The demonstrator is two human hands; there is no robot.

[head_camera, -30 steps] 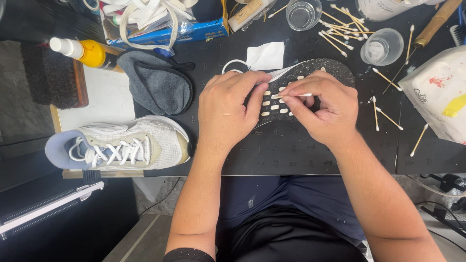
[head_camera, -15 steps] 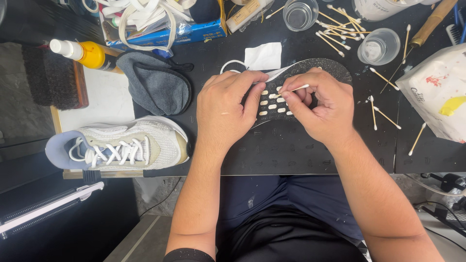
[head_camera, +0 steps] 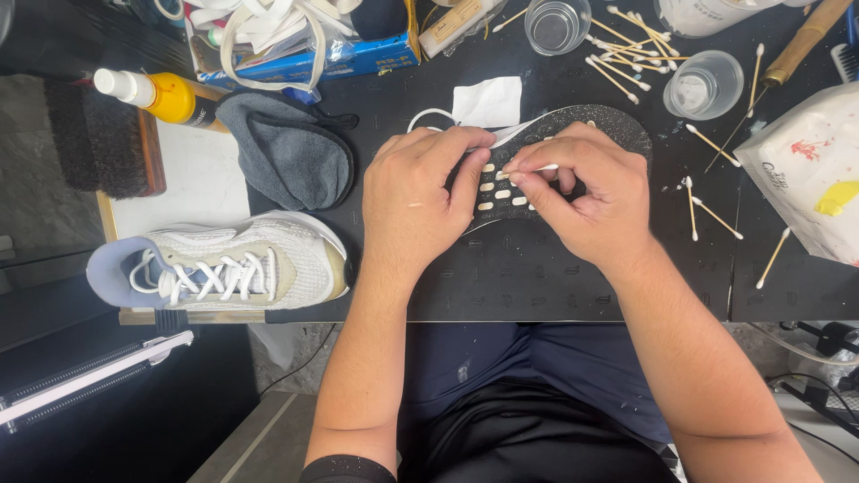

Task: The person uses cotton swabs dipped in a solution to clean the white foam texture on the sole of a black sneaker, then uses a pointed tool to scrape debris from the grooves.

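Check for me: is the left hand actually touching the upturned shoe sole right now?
Touching. The head view shows the left hand lying on the dark shoe sole, fingers curled over its edge, with no gap between them; the right hand pinches a cotton swab against the tread.

Upturned shoe point(head_camera: 573, 134), black sole with pale lugs, lies flat beneath cotton swab point(head_camera: 530, 169).

Two bare forearms end in the left hand point(head_camera: 419, 204) and the right hand point(head_camera: 586, 192), with no gloves, rings or watch showing. A black sleeve cuff rings the left arm near the elbow. Below are a dark navy top and black trousers.
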